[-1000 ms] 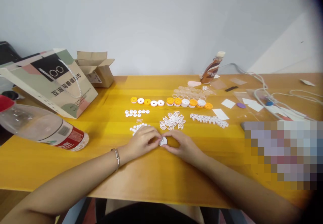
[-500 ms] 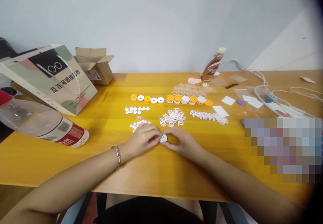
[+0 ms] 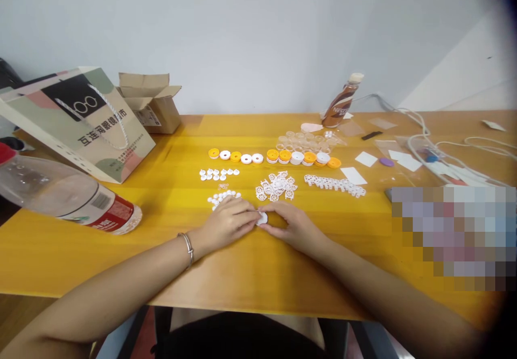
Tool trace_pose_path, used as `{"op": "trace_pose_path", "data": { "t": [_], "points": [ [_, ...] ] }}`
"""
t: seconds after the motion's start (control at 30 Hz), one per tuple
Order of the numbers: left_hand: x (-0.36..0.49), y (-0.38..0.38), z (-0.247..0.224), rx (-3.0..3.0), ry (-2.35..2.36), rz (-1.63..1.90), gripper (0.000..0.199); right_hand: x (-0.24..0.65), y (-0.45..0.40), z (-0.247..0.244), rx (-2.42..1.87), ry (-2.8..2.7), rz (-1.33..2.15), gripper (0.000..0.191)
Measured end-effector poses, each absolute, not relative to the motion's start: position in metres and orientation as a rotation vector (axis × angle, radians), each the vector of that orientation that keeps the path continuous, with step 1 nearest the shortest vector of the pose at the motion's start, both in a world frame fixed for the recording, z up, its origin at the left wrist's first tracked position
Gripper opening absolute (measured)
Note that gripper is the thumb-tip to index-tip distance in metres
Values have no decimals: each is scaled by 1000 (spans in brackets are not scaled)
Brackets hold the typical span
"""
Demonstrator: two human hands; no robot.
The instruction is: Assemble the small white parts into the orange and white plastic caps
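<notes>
Between my hands, low over the front of the table, is a small round white plastic piece [image 3: 262, 218]. My right hand [image 3: 293, 224] pinches its edge between thumb and forefinger. The fingertips of my left hand [image 3: 234, 220] press together on its left side, covering part of it. Just behind my left hand lie small white round parts [image 3: 220, 197], partly hidden by it. Beyond my hands is a heap of white spoked pieces [image 3: 278, 186]. A row of orange and white round discs [image 3: 285, 157] runs across the table behind that.
A large bottle [image 3: 109, 211] lies tilted at the left, before a paper bag [image 3: 105, 127] and an open cardboard box [image 3: 159, 111]. White toothed strips [image 3: 333, 185], clear cups [image 3: 302, 142], a drink bottle [image 3: 343, 100] and white cables [image 3: 416, 124] are to the right.
My hands stay together on the white piece, with only a slight shift of the fingers. The whole view has moved a little; the parts on the table have not moved.
</notes>
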State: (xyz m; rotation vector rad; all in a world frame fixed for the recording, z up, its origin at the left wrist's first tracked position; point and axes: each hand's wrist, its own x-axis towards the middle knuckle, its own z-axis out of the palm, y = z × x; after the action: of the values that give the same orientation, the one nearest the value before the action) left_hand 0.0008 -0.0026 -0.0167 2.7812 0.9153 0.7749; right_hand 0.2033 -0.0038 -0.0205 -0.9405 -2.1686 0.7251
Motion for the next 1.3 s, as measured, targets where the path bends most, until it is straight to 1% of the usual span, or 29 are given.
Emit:
{"op": "trace_pose_path", "data": {
  "t": [0.13, 0.3, 0.47, 1.3],
  "points": [
    [-5, -2, -14, 2812, 855, 717, 23, 204, -4, -21, -945, -2150, 725, 19],
    [-11, -3, -10, 2772, 872, 740, 27, 205, -3, -23, -968, -2154, 730, 19],
    [-10, -6, -11, 2828, 844, 624, 30, 206, -2, -26, -942, -2152, 662, 20],
    [-10, -6, -9, 2850, 851, 558, 32, 207, 3, -36, -747, -2164, 407, 11]
  ]
}}
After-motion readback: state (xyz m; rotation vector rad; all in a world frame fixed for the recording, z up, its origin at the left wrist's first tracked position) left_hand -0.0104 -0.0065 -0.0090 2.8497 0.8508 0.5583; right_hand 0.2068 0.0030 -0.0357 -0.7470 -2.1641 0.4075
